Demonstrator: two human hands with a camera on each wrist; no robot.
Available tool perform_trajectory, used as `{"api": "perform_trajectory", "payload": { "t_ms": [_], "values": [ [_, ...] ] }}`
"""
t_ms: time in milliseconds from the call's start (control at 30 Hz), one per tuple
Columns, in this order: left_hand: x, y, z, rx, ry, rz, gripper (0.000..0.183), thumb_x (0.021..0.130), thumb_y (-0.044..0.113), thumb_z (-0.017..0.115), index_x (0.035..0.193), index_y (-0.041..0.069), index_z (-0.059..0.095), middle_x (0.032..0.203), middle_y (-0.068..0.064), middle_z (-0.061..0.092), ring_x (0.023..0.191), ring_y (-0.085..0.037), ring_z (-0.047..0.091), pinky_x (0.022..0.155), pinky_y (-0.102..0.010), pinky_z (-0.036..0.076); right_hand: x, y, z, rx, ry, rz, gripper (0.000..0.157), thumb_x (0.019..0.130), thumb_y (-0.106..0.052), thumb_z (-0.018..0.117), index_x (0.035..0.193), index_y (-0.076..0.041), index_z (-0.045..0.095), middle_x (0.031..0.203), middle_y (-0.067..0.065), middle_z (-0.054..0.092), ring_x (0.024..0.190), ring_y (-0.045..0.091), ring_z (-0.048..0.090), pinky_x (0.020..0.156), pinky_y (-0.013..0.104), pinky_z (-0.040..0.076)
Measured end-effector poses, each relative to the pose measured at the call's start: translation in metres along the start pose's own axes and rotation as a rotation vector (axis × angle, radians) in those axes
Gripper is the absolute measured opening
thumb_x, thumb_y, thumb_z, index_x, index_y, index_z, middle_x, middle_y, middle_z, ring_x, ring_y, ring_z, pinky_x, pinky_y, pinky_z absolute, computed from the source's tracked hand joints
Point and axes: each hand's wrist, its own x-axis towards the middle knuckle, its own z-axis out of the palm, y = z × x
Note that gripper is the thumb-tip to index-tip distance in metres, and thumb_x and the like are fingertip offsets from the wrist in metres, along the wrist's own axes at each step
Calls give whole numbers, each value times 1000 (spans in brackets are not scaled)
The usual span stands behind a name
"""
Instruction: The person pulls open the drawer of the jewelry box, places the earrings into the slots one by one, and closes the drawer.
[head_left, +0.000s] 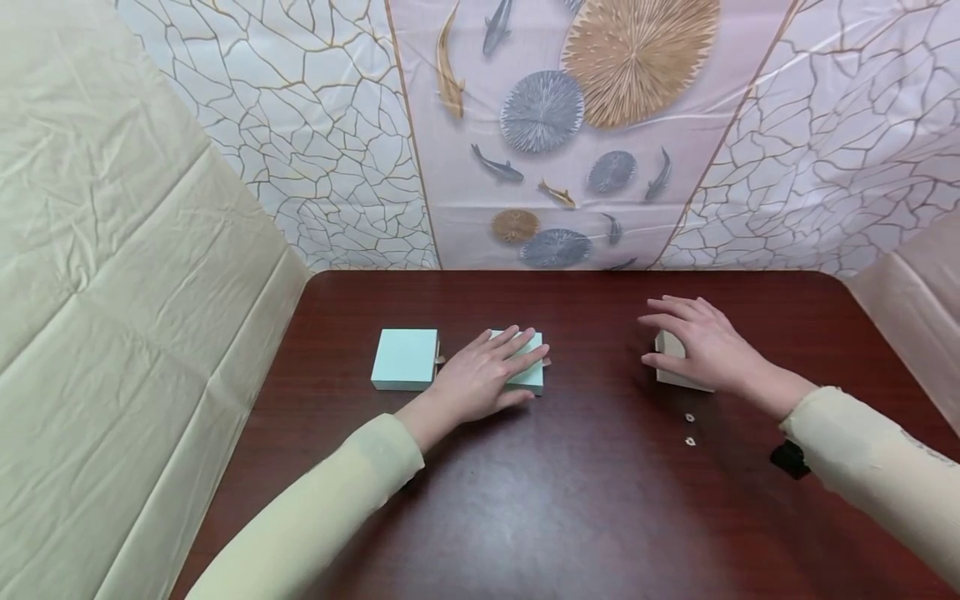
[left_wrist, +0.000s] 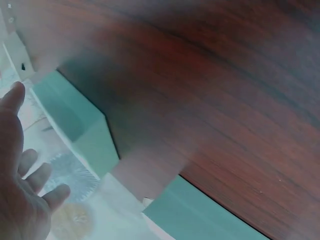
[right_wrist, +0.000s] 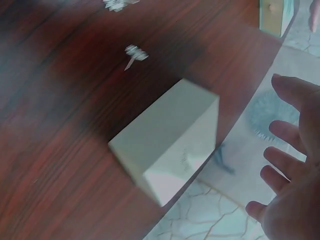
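Note:
My left hand (head_left: 491,371) is held with fingers spread over a pale mint box (head_left: 531,379), partly covering it; in the left wrist view the fingers show beside this mint box (left_wrist: 70,107), and touch is unclear. A second mint box (head_left: 406,358) lies left of that hand, a small ribbon tab on its right side. Over a small white box (head_left: 671,343) my right hand (head_left: 701,342) hovers, fingers spread and holding nothing; the right wrist view shows a gap between them and the white box (right_wrist: 170,132). Two small studs, apparently earrings, lie nearer me: one stud (head_left: 689,417) and another stud (head_left: 690,442).
All of this lies on a dark red-brown wooden table (head_left: 480,517). A patterned cloth (head_left: 345,150) hangs behind its far edge, and a cream cloth (head_left: 135,275) stands along the left. A black object (head_left: 790,459) shows beside the right sleeve.

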Motion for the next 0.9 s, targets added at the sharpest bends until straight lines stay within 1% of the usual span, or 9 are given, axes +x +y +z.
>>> {"api": "perform_trajectory", "payload": {
  "t_ms": [233,433,600,733,900],
  "values": [
    [-12,5,-6,-43,2,-35,72,106,54,62,167,22,40,173,-9,35,159,-29,36,126,-53,35,-20,16,1,-22,-15,32,65,86,-24,90,141,0,65,151,30,54,143,53,45,113,77,32],
    [-26,8,-7,-71,13,-40,72,106,53,63,167,23,40,171,-9,38,158,-29,38,126,-54,35,-33,29,8,-21,-6,28,70,83,-22,91,142,3,62,149,33,54,139,55,48,110,74,37],
    [-35,12,-7,-80,13,-44,73,105,54,64,167,23,41,171,-9,39,157,-30,38,125,-55,35,-39,35,17,-15,15,12,71,80,-20,92,140,4,63,146,33,56,136,55,49,107,72,40],
    [-42,14,-7,-84,3,-45,73,105,54,64,167,23,41,171,-9,39,158,-30,38,125,-55,35,-42,37,21,-15,15,15,72,81,-19,93,142,3,62,147,33,55,134,55,50,104,69,43],
    [-49,15,-5,-84,12,-40,72,105,55,64,166,24,43,171,-8,40,157,-29,39,125,-55,37,-45,39,25,-3,22,10,70,82,-17,92,143,2,61,148,32,54,132,55,51,99,68,47]
  ]
}}
